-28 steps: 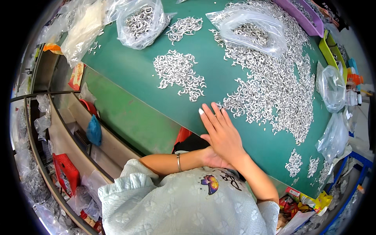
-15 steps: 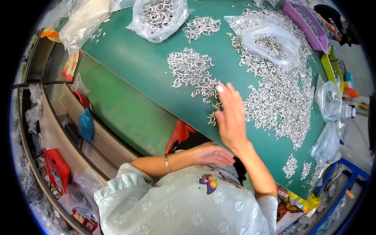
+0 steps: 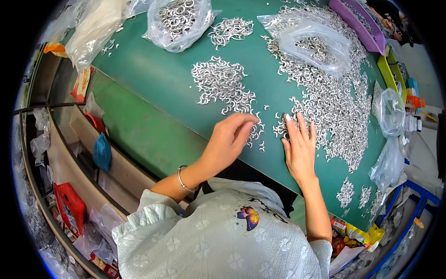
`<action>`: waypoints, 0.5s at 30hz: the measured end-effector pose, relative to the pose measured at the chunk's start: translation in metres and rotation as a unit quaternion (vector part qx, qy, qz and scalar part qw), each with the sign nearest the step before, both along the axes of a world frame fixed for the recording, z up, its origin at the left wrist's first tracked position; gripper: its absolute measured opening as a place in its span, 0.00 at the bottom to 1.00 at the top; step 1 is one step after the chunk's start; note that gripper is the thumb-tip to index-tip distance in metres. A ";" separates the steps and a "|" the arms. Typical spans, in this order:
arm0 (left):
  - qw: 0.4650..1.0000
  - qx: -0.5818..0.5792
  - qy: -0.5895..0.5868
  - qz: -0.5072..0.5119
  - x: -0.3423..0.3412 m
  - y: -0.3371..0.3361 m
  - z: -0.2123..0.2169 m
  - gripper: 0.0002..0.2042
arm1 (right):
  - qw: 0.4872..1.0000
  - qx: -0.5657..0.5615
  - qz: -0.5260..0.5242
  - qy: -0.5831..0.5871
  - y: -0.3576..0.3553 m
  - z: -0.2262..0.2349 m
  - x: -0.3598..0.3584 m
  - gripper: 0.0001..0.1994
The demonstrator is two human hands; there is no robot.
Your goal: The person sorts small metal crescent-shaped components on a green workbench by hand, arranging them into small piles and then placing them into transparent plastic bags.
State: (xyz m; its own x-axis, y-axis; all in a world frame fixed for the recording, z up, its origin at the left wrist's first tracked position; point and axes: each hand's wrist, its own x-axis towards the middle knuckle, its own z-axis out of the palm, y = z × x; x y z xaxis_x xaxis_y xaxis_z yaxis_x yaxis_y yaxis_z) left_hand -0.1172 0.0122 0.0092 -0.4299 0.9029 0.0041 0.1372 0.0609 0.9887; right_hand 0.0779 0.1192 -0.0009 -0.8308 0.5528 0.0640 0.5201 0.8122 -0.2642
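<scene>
My left hand (image 3: pixel 229 138), with a bangle on the wrist, is bent over the tail of a smaller pile of silver crescent-shaped metal pieces (image 3: pixel 218 81). Its thumb and fingers come together at the pieces; whatever is between the tips is hidden. Palm down with fingers apart, my right hand (image 3: pixel 299 151) rests its fingertips on the near left edge of a large spread of the same crescent pieces (image 3: pixel 339 118). A narrow strip of green table (image 3: pixel 274 132) with a few loose pieces lies between the hands.
At the back stand a clear bag of silver rings (image 3: pixel 179 23) and a small heap of longer hooks (image 3: pixel 231 30). An opened plastic bag (image 3: pixel 320 46) lies on the large spread. Purple (image 3: pixel 364 28) and yellow-green bins (image 3: pixel 389 69) line the right edge. Shelving (image 3: pixel 65 158) stands left.
My left hand has come up from my lap to the smaller pile. My right hand has moved right, off that pile and onto the large spread's edge. The view has shifted slightly.
</scene>
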 end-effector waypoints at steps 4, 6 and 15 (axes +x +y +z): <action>0.985 0.097 0.139 -0.015 -0.005 0.020 -0.006 0.12 | 0.995 -0.027 -0.033 0.092 -0.008 0.005 -0.004 0.29; 0.987 0.082 0.134 -0.019 -0.004 0.020 -0.008 0.15 | 0.995 -0.048 0.015 0.089 -0.010 0.010 -0.013 0.29; 0.980 0.076 0.185 0.021 -0.005 0.015 -0.014 0.13 | 0.996 0.012 -0.048 0.071 -0.005 0.000 0.019 0.26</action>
State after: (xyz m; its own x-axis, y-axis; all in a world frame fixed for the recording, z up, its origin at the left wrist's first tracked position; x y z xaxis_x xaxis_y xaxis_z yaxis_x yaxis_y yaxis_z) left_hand -0.1221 0.0274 -0.0047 -0.4107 0.8615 0.2986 0.4879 -0.0690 0.8701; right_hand 0.0966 0.1144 -0.0004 -0.7558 0.6264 0.1909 0.5551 0.7675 -0.3207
